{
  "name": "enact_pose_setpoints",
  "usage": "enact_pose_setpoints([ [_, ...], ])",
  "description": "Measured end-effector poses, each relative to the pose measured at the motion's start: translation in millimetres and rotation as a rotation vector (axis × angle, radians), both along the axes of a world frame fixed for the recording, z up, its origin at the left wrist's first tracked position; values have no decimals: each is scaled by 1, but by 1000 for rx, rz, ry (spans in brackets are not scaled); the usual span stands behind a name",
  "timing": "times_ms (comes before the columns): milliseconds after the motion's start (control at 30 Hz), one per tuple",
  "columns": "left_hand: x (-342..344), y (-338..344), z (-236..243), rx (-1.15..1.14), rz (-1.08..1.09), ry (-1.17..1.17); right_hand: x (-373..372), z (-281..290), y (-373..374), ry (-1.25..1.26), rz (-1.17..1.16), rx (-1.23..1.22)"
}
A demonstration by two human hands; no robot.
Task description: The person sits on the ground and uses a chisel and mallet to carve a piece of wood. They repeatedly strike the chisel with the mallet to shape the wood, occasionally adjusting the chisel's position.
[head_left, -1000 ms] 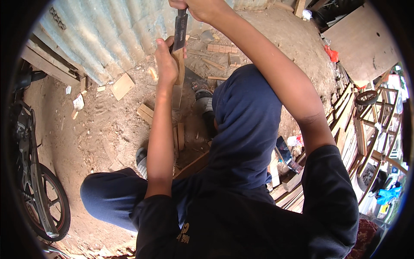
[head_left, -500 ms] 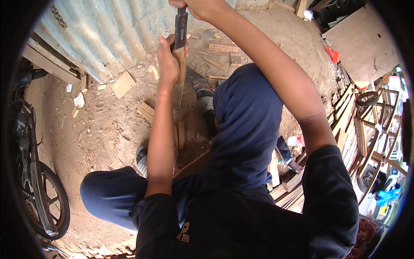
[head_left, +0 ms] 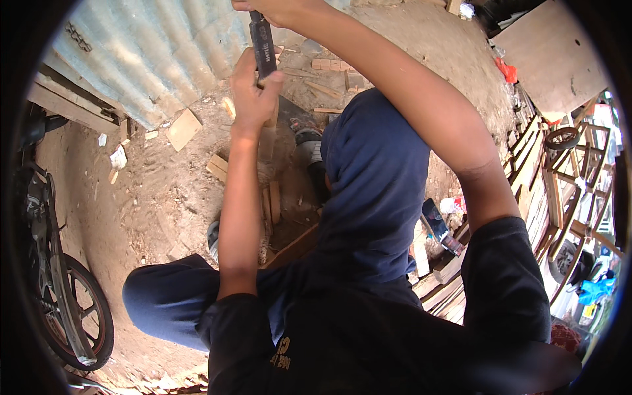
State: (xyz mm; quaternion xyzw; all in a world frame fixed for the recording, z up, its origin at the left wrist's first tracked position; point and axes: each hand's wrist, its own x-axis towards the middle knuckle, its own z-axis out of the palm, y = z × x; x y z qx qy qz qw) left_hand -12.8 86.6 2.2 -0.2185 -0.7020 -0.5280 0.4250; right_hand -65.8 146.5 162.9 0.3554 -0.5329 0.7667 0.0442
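My right hand [head_left: 280,10], at the top edge, grips the upper end of a long black tool [head_left: 262,41] with pale lettering. Just below, my left hand [head_left: 253,95] is closed round the lower end of that tool and a light wooden piece [head_left: 268,120] beneath it, its thumb lying across them. What exactly the fingers press on is partly hidden. My raised right knee [head_left: 375,158] in dark blue trousers is beside the hands, and my shoe [head_left: 309,148] stands on the dirt behind them.
Dirt ground [head_left: 158,204] with wood offcuts [head_left: 184,128] lies around me. A corrugated metal sheet [head_left: 131,52] stands ahead, a motorbike wheel [head_left: 79,309] at left. At right are stacked timber [head_left: 441,296], a large board [head_left: 546,59] and a red plastic bag [head_left: 505,71].
Both hands and the black tool have shifted left and slightly up. My left hand has turned, its thumb now lying across the front of the tool rather than pointing up beside it.
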Motion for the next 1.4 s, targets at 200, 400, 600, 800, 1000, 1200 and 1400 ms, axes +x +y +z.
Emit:
enact_pose_setpoints([
  [200, -12, -12, -13, 112, -74, -59, -4, 1, 7, -73, 42, -15],
  [400, -15, -18, -16, 94, -24, -77, -5, 2, 8, -28, 38, -25],
  [600, -17, -22, -16, 179, -86, -85, -4, 2, 7, -40, 73, -29],
  [800, -15, -23, -17, 171, -113, -185, 2, 4, 4, -54, 93, -17],
  [1000, -14, -22, -15, 192, -88, -176, 2, 4, 2, -50, 77, -24],
  [1200, -13, -21, -12, 217, -131, -126, 0, 4, 0, -36, 78, -38],
  [1400, -14, -21, -12, 210, -121, -123, 3, 4, 0, -49, 80, -30],
])
